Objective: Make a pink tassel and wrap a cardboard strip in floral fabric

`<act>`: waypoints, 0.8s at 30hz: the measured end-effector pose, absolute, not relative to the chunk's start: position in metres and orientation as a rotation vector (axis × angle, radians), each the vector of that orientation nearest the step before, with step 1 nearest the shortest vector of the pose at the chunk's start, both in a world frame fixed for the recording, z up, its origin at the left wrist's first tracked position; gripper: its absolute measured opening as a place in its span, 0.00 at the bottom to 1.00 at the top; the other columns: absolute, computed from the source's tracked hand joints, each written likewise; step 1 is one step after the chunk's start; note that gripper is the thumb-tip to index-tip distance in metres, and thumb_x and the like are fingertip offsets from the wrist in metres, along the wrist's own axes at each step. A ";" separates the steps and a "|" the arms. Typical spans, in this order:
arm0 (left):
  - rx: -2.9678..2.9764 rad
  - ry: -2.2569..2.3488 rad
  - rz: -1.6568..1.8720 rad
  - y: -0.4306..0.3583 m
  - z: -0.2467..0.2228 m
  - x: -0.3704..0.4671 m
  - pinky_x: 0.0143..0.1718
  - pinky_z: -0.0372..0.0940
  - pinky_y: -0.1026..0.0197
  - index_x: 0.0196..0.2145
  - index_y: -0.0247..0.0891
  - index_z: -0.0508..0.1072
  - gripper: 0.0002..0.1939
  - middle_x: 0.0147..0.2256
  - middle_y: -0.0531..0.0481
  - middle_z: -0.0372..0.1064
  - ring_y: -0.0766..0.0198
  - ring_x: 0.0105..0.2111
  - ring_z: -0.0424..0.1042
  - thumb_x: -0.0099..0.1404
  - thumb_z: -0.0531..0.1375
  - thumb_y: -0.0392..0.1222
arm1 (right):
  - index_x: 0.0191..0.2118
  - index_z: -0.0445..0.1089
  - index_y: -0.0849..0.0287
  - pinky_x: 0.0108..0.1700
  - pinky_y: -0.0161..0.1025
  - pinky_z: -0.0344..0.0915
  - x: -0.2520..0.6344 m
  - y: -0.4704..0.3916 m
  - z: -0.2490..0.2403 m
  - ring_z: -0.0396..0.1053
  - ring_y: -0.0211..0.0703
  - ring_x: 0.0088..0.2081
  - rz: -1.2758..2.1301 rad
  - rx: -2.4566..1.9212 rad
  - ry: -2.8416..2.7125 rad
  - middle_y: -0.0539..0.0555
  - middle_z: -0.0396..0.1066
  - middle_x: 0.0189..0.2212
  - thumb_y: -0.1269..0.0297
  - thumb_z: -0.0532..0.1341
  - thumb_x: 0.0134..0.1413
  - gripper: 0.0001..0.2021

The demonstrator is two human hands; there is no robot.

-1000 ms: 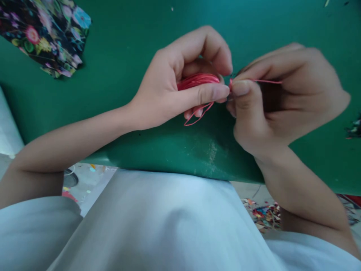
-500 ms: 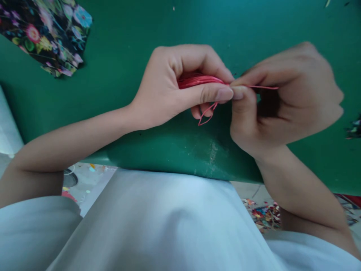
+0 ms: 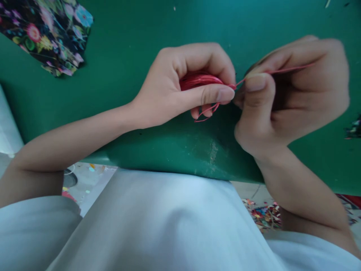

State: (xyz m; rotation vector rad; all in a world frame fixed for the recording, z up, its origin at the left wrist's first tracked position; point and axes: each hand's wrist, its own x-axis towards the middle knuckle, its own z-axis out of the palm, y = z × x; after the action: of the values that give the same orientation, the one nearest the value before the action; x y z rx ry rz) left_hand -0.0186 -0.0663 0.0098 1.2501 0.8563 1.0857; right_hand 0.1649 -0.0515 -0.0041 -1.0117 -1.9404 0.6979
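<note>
A bundle of red cord (image 3: pixel 201 79) lies inside my left hand (image 3: pixel 180 82), pinched at its right end between thumb and fingers. Below those fingers hangs a thin loop of the same cord. My right hand (image 3: pixel 296 90), a short way to the right, pinches a single red strand (image 3: pixel 293 69) between thumb and forefinger. That strand runs from the bundle's end through the pinch and out past it to the upper right. Both hands are above the green table; the inner side of my right hand is in shadow.
Dark floral fabric (image 3: pixel 53 34) lies on the green table (image 3: pixel 126 71) at the upper left. A small dark scrap (image 3: pixel 354 128) is at the right edge. Colourful scraps (image 3: pixel 265 214) litter the floor below the table's near edge.
My right hand has moved a little to the right, away from my left fingertips, and a short length of strand now shows between them. The trailing strand points further up.
</note>
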 end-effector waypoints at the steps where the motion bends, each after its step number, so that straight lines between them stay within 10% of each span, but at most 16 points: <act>1: 1.235 0.869 1.082 -0.066 0.010 -0.019 0.23 0.69 0.75 0.34 0.21 0.71 0.06 0.27 0.54 0.72 0.78 0.24 0.73 0.65 0.63 0.31 | 0.42 0.73 0.49 0.31 0.36 0.61 0.165 -0.052 -0.004 0.66 0.33 0.36 0.721 -1.029 -1.919 0.47 0.71 0.35 0.63 0.55 0.69 0.09; 24: 1.245 0.951 0.984 -0.069 0.006 -0.021 0.25 0.65 0.73 0.34 0.33 0.73 0.05 0.31 0.57 0.72 0.76 0.24 0.74 0.67 0.61 0.38 | 0.40 0.70 0.46 0.38 0.38 0.68 0.164 -0.053 -0.002 0.66 0.30 0.26 0.824 -1.111 -1.771 0.44 0.66 0.31 0.58 0.56 0.68 0.06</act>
State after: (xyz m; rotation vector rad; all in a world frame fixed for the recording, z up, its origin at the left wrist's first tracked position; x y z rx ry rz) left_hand -0.0206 -0.0689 0.0062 1.2449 0.9510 0.9841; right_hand 0.1642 -0.0531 -0.0023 -1.1107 -1.7710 0.8243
